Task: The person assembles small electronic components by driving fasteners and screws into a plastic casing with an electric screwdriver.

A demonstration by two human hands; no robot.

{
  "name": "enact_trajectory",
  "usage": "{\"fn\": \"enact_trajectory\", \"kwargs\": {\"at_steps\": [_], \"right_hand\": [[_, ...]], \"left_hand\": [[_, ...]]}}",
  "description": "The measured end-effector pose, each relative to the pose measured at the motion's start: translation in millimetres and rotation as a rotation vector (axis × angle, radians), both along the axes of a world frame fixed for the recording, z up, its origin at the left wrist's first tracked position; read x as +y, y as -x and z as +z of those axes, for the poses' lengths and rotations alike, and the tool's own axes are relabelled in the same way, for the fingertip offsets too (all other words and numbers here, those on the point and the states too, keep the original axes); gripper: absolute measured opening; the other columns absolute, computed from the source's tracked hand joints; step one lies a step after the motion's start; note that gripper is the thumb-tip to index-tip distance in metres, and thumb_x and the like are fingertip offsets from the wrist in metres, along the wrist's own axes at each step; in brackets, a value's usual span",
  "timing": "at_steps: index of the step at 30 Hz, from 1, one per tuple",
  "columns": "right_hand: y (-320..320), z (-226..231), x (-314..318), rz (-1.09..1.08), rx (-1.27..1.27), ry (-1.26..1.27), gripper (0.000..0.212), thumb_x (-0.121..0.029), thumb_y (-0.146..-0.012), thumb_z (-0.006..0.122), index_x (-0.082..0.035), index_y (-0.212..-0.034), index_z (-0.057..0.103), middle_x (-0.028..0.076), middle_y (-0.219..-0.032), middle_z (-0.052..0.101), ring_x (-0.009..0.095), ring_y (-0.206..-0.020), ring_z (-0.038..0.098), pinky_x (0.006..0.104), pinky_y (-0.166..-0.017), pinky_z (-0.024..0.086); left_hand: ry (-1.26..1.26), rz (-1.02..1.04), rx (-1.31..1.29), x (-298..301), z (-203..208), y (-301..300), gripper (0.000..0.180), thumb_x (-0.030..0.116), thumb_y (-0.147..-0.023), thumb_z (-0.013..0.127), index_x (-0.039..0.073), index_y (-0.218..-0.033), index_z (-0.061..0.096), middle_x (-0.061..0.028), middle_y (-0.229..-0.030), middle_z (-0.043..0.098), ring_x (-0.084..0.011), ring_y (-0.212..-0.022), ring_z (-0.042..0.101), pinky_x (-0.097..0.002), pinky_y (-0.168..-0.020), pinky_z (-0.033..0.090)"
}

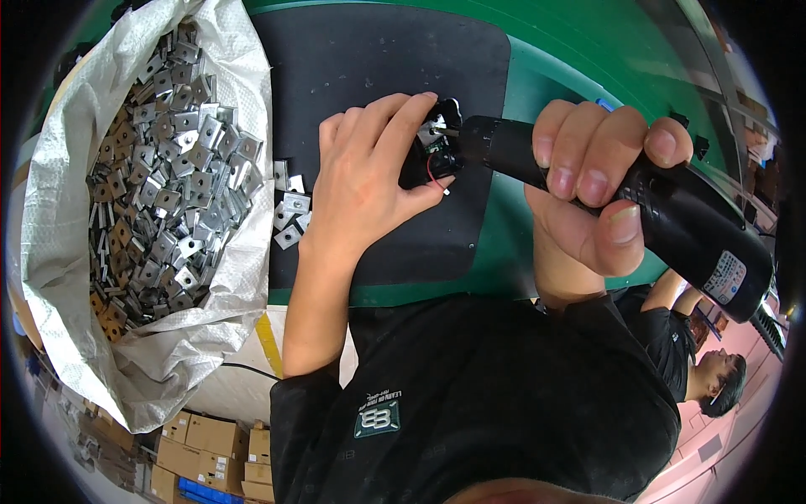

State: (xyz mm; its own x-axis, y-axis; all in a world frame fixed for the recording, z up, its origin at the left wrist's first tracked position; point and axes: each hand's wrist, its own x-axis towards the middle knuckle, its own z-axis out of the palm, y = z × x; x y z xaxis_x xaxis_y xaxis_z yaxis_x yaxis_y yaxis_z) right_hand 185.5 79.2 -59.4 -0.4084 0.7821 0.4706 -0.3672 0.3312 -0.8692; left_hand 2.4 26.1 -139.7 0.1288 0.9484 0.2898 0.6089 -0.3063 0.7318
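My left hand (361, 172) is closed around a small black plastic housing (447, 160), holding it over the black mat (378, 50). Inside the housing, a silvery metal piece (430, 131) and a bit of green circuit board show, and a thin red wire ends in a small white connector (446, 191). My right hand (592, 164) grips a black electric screwdriver (693, 214), its body slanting down to the right. The screwdriver's bit (449, 132) reaches into the housing at the metal piece; whether a screw sits under it is too small to tell.
At the left, a white woven bag (239, 42) stands open, full of small metal plates with holes (168, 202). Several loose plates (294, 203) lie on the mat beside it. Cardboard boxes (210, 437) stand below left. Another person (672, 336) is at the right.
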Motion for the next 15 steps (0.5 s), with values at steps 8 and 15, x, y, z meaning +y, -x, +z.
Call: {"fn": "enact_trajectory", "kwargs": {"at_steps": [8,15], "right_hand": [[-1.4,1.2,2.5,0.018,-0.007,-0.010,0.047,-0.021,-0.085,0.062,-0.013,-0.128,0.044,-0.002,-0.083,0.052,0.012,-0.071,0.050,0.0315,-0.070,0.039],[5.6,-1.8,0.7,0.039,-0.010,0.023,0.032,-0.017,-0.084,0.065,-0.014,-0.109,0.046,-0.001,-0.081,0.053,0.012,-0.068,0.051,0.0310,-0.068,0.040]], "left_hand": [[0.003,0.001,-0.012,2.9,1.5,-1.5,0.072,0.024,-0.053,0.082,0.011,-0.120,0.059,-0.0048,-0.110,0.059,-0.0237,-0.088,0.056,-0.0370,-0.085,0.038],[0.007,0.001,-0.005,0.5,-0.9,1.0,0.073,0.024,-0.052,0.082,0.012,-0.120,0.059,-0.0038,-0.107,0.059,-0.0231,-0.087,0.056,-0.0366,-0.082,0.039]]}}
